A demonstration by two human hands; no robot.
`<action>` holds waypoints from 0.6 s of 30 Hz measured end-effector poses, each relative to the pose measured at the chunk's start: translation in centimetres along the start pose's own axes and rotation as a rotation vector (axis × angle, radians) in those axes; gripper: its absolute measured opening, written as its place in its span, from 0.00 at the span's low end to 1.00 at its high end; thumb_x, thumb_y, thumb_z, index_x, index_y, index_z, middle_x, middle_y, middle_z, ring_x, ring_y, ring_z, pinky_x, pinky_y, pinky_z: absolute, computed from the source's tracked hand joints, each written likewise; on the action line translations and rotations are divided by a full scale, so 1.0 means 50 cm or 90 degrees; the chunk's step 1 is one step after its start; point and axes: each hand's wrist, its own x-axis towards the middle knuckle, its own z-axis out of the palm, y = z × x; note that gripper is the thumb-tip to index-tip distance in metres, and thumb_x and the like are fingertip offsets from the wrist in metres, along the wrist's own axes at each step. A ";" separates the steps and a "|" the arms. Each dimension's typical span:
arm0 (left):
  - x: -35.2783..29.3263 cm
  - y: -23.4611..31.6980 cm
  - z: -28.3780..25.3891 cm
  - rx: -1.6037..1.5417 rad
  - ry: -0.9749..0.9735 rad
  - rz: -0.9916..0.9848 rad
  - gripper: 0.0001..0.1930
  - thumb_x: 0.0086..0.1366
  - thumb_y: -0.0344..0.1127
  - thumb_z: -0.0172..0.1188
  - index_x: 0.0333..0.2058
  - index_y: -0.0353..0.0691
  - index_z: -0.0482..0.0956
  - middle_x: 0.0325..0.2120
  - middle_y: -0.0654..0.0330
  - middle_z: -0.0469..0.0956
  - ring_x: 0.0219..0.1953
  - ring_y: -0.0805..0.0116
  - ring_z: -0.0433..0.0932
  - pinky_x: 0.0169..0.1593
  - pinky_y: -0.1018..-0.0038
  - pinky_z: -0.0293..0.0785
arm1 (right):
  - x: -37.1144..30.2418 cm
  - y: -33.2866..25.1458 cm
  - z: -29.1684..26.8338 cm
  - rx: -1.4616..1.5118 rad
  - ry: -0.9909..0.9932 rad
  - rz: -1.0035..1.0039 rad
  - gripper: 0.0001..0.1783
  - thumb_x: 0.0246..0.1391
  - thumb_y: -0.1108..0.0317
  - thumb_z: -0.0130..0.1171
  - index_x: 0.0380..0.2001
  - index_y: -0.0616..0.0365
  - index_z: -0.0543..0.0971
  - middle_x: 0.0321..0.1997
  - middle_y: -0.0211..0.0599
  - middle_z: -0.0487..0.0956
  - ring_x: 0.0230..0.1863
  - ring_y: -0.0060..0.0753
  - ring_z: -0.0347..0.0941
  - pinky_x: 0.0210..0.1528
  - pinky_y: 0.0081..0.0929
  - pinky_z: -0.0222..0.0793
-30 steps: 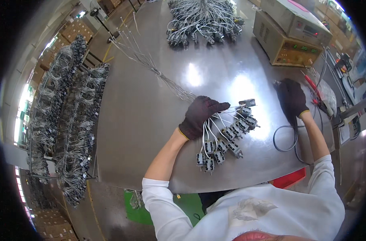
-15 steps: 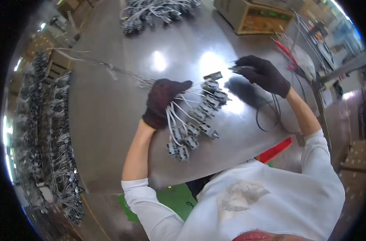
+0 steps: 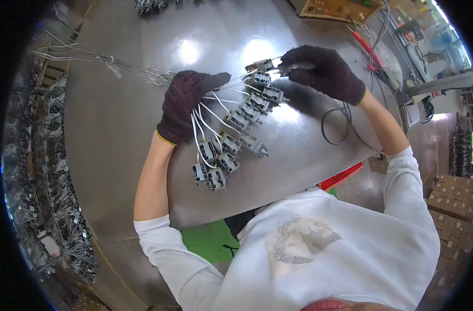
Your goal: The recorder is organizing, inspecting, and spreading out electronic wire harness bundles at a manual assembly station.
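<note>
My left hand [image 3: 187,106], in a dark knitted glove, is closed around a bundle of white wires [image 3: 156,75]. From it the wires fan out to several small grey block-shaped electrical parts [image 3: 249,109], lying in a slanted row on the metal table. My right hand [image 3: 324,72], gloved alike, pinches a small dark piece with a thin metal tip [image 3: 281,70], mostly hidden by the fingers. That tip is beside the farthest grey part [image 3: 260,65]; whether they touch I cannot tell. A dark cable [image 3: 324,132] loops on the table below my right wrist.
The grey metal table [image 3: 122,171] has a bare front edge. A beige instrument box [image 3: 335,9] stands at the far right, near red-handled probes [image 3: 365,44]. More wired parts [image 3: 151,5] lie at the far edge, and wire bundles hang on a rack [image 3: 60,181] to the left.
My right hand has come closer to the farthest grey part with the small dark piece. The whole view has shifted, and the far pile of wired parts has mostly left it. My left hand keeps its hold.
</note>
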 end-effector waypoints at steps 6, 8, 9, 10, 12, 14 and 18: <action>-0.001 -0.005 0.004 0.021 -0.007 0.009 0.25 0.58 0.31 0.69 0.57 0.46 0.90 0.40 0.59 0.90 0.43 0.55 0.86 0.54 0.60 0.79 | 0.000 0.023 -0.018 0.024 -0.016 0.064 0.22 0.71 0.61 0.73 0.62 0.58 0.83 0.56 0.39 0.91 0.59 0.30 0.87 0.65 0.35 0.83; -0.001 -0.007 0.005 0.027 -0.011 0.007 0.25 0.58 0.31 0.69 0.57 0.47 0.90 0.39 0.59 0.90 0.43 0.55 0.86 0.54 0.60 0.79 | 0.003 0.030 -0.014 0.008 -0.010 0.060 0.22 0.71 0.61 0.73 0.62 0.58 0.83 0.57 0.39 0.90 0.59 0.30 0.87 0.65 0.35 0.83; -0.002 -0.007 0.004 0.025 -0.018 -0.004 0.25 0.58 0.31 0.69 0.57 0.47 0.90 0.39 0.59 0.90 0.43 0.55 0.86 0.54 0.60 0.80 | 0.005 0.033 -0.013 -0.016 -0.004 0.058 0.22 0.70 0.61 0.73 0.62 0.58 0.83 0.57 0.39 0.90 0.59 0.31 0.87 0.65 0.35 0.82; -0.003 -0.007 0.005 0.023 -0.025 -0.014 0.25 0.58 0.31 0.69 0.57 0.47 0.90 0.39 0.58 0.90 0.44 0.55 0.86 0.54 0.60 0.80 | 0.007 0.037 -0.011 -0.045 0.005 0.046 0.22 0.70 0.61 0.73 0.61 0.58 0.84 0.58 0.40 0.90 0.59 0.32 0.87 0.65 0.35 0.82; -0.004 -0.007 0.005 0.027 -0.015 -0.009 0.26 0.58 0.31 0.69 0.57 0.47 0.90 0.40 0.58 0.90 0.44 0.55 0.86 0.54 0.60 0.80 | 0.015 0.043 -0.014 -0.029 -0.011 0.041 0.21 0.67 0.69 0.74 0.61 0.58 0.85 0.59 0.38 0.88 0.60 0.32 0.86 0.66 0.36 0.83; -0.004 -0.007 0.006 0.022 -0.009 -0.005 0.27 0.57 0.30 0.70 0.58 0.49 0.90 0.40 0.60 0.89 0.45 0.55 0.86 0.55 0.60 0.79 | 0.023 0.048 -0.022 -0.072 -0.028 -0.037 0.20 0.65 0.71 0.75 0.59 0.56 0.86 0.59 0.38 0.88 0.60 0.35 0.86 0.66 0.37 0.83; -0.003 -0.007 0.005 0.003 -0.022 -0.013 0.30 0.56 0.28 0.72 0.60 0.52 0.89 0.40 0.64 0.88 0.46 0.57 0.84 0.56 0.60 0.79 | 0.045 0.056 -0.043 -0.192 -0.059 -0.246 0.17 0.63 0.68 0.77 0.54 0.53 0.90 0.59 0.38 0.89 0.59 0.41 0.87 0.64 0.38 0.83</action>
